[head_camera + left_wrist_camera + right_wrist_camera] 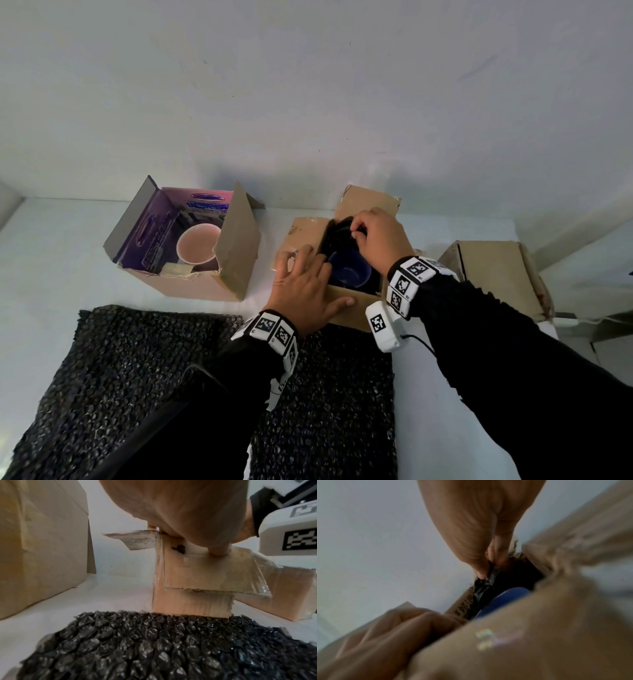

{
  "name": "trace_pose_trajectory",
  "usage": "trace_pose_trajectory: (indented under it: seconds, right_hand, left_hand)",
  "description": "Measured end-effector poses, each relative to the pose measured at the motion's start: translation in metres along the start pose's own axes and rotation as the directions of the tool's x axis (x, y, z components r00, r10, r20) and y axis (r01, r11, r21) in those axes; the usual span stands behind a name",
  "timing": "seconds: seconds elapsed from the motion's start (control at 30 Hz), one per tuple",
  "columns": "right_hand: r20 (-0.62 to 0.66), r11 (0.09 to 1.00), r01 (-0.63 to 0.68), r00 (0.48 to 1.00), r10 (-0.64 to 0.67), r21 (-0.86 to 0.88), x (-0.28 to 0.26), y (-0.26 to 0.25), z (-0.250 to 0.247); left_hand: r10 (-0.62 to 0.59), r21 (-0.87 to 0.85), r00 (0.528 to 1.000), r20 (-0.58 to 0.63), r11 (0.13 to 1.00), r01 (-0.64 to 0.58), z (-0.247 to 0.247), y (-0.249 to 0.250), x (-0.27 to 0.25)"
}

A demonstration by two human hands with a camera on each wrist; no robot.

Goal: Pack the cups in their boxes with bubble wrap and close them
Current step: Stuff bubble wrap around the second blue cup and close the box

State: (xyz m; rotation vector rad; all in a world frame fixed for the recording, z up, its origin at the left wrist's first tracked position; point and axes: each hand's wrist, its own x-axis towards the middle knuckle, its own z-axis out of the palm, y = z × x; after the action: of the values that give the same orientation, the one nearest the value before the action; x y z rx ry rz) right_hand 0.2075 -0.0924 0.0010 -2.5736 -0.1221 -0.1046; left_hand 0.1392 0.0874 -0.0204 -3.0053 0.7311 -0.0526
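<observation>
Head view shows the right hand [376, 236] bent at the wrist over the far side of the middle box [346, 310], its fingertips [485, 574] pinching a fold of black bubble wrap [483, 588] that lines the inside, probably to tuck the padding round the blue cup [349, 270] sitting mouth-up in that box. The left hand [305, 291] lies spread over the box's near left corner, fingers straight and the thumb pressing on the front wall; it grasps nothing, and seems there to hold the box steady and keep a flap out of the way while the other hand works. Both forearms reach forward in black sleeves, with marker bands at the wrists. To the left stands a second box [185, 240], flaps up, holding a pale cup [198, 243] with no wrap visible round it (so that one likely still waits its turn). A third box [496, 270] lies to the right. Nearer the person, a large sheet of black wrap [130, 370] is spread flat on the white table [51, 267], close at hand for the next cup.
</observation>
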Motion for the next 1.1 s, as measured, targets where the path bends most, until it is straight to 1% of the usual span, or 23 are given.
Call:
trace_pose_trajectory:
  seconds: [0.07, 0.13, 0.2, 0.27, 0.33, 0.4, 0.43, 0.47, 0.53, 0.57, 0.6, 0.7, 0.8, 0.83, 0.93, 0.97, 1.0, 1.07, 1.1]
  right_hand:
    - [0.115, 0.991, 0.048, 0.993, -0.034, -0.124, -0.003, -0.004, 0.002]
    - [0.211, 0.938, 0.126, 0.976, -0.058, -0.324, -0.006, -0.005, 0.001]
    - [0.276, 0.887, 0.160, 0.960, -0.038, -0.434, -0.008, -0.006, 0.001]
    - [0.364, 0.878, 0.155, 0.931, 0.024, -0.453, -0.009, -0.008, -0.001]
    - [0.415, 0.898, 0.151, 0.909, 0.038, -0.414, -0.008, -0.010, -0.003]
    - [0.386, 0.936, 0.146, 0.923, -0.013, -0.319, -0.007, -0.013, -0.006]
    - [0.381, 0.940, 0.171, 0.923, -0.049, -0.294, -0.007, -0.013, -0.007]
    - [0.402, 0.928, 0.211, 0.913, -0.075, -0.306, -0.006, -0.014, -0.007]
    - [0.485, 0.858, 0.316, 0.870, -0.092, -0.404, -0.007, -0.014, -0.007]
    - [0.512, 0.826, 0.349, 0.855, -0.086, -0.443, -0.008, -0.013, -0.006]
    - [0.523, 0.822, 0.347, 0.849, -0.071, -0.452, -0.008, -0.013, -0.007]
    - [0.500, 0.888, 0.253, 0.866, -0.031, -0.384, -0.009, -0.015, -0.010]
    - [0.460, 0.911, 0.249, 0.885, -0.076, -0.328, -0.004, -0.019, -0.009]
    - [0.468, 0.912, 0.257, 0.880, -0.084, -0.320, -0.003, -0.021, -0.007]
    - [0.547, 0.897, 0.286, 0.835, -0.062, -0.336, 0.000, -0.022, -0.002]
    - [0.561, 0.905, 0.276, 0.826, -0.051, -0.324, 0.000, -0.022, -0.001]
    - [0.558, 0.916, 0.257, 0.828, -0.046, -0.307, 0.000, -0.021, -0.002]
    - [0.488, 0.919, 0.233, 0.871, -0.052, -0.317, -0.002, -0.017, -0.006]
    - [0.439, 0.902, 0.241, 0.896, -0.065, -0.359, -0.003, -0.015, -0.008]
  left_hand:
    - [0.005, -0.001, 1.000, -0.015, 1.000, -0.005, 0.001, 0.000, 0.000]
    - [0.002, -0.007, 1.000, -0.026, 1.000, -0.002, 0.002, -0.001, 0.000]
    - [-0.003, -0.019, 0.999, -0.032, 1.000, 0.002, 0.002, -0.002, 0.001]
    - [0.013, -0.029, 1.000, -0.024, 0.999, -0.013, 0.001, -0.003, 0.002]
    - [0.042, -0.043, 0.999, -0.013, 0.998, -0.042, 0.000, -0.005, 0.003]
    - [0.055, -0.068, 0.998, -0.022, 0.996, -0.057, 0.000, -0.008, 0.003]
    - [0.056, -0.085, 0.998, -0.033, 0.995, -0.059, 0.000, -0.009, 0.003]
    - [0.054, -0.102, 0.997, -0.049, 0.993, -0.059, 0.001, -0.009, 0.002]
    - [0.040, -0.138, 0.996, -0.077, 0.989, -0.050, 0.003, -0.008, 0.001]
    - [0.033, -0.152, 0.996, -0.087, 0.987, -0.046, 0.003, -0.008, 0.001]
    - [0.029, -0.162, 0.995, -0.094, 0.986, -0.044, 0.004, -0.009, 0.001]
    - [0.044, -0.182, 0.992, -0.117, 0.981, -0.065, 0.002, -0.010, 0.002]
    - [0.074, -0.200, 0.990, -0.119, 0.975, -0.097, -0.001, -0.014, 0.001]
    - [0.091, -0.198, 0.991, -0.100, 0.974, -0.110, -0.002, -0.016, 0.001]
    - [0.172, -0.125, 0.984, -0.037, 0.977, -0.175, -0.005, -0.024, 0.005]
    - [0.199, -0.090, 0.979, -0.048, 0.975, -0.202, -0.005, -0.027, 0.007]
    - [0.217, -0.056, 0.973, -0.076, 0.974, -0.221, -0.005, -0.029, 0.008]
    - [0.237, -0.010, 0.962, -0.139, 0.971, -0.240, -0.002, -0.031, 0.007]
    - [0.254, 0.007, 0.953, -0.164, 0.967, -0.256, 0.001, -0.031, 0.005]
